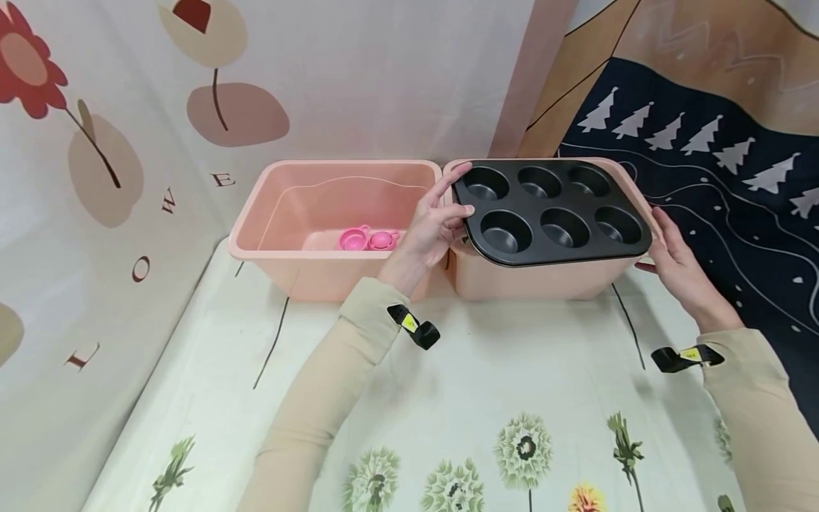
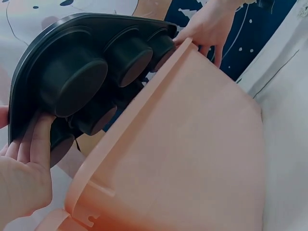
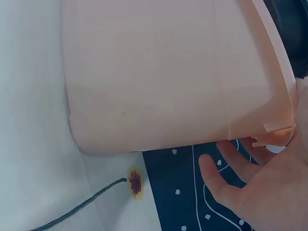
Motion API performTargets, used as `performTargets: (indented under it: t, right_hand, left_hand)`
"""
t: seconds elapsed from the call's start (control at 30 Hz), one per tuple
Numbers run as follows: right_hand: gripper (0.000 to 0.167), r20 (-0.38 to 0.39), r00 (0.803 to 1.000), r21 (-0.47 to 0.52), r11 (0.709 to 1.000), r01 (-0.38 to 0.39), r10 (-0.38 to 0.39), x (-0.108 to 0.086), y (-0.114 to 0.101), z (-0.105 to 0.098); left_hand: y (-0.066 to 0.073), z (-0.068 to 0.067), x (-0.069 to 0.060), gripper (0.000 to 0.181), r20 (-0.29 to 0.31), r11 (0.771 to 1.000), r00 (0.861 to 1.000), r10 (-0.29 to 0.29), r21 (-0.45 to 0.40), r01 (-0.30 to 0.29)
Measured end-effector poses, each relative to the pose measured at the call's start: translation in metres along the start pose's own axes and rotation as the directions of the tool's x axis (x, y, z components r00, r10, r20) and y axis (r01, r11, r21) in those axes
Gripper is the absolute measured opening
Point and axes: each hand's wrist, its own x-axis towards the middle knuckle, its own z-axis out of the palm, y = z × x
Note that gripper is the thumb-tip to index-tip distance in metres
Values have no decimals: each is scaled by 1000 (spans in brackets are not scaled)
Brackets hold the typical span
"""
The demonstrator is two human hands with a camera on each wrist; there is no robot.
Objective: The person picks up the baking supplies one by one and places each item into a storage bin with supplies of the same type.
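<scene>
A black muffin tin (image 1: 553,205) with two rows of cups lies tilted over the mouth of the right-hand pink bin (image 1: 531,279). My left hand (image 1: 425,233) grips its left end, thumb on the top edge and other fingers underneath, as the left wrist view shows beneath the cups (image 2: 72,86). At the tin's far end, my right hand (image 1: 687,274) is beside the bin's right rim, fingers loosely spread. In the right wrist view this hand (image 3: 255,187) is close against the bin's rim; whether it touches the tin I cannot tell.
A second pink bin (image 1: 320,276) stands directly left of the first. Inside are small bright pink cup-like pieces (image 1: 354,239). Both bins stand on a flower-printed cloth (image 1: 480,370), with a printed curtain (image 1: 384,85) behind and a dark tree-patterned cloth (image 1: 723,192) at right.
</scene>
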Motion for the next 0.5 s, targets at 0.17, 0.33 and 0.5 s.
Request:
performTargets:
  t: [0.17,0.33,0.5]
  right_hand:
    - [60,-5,1000,-25,1000,-6,6,0,0,0]
    - [61,-4,1000,-29,999,-24,24,1,-1,1]
    - [61,10,1000,-17,1000,-22,22,-2,-2,0]
  left_hand:
    - [-2,-2,10,63,-58,1000,998,2,0,-2]
    - [-4,0,17,64,-119,1000,993,-19,-3,18]
    - [-7,5,24,63,-181,999,983,-23,23,27]
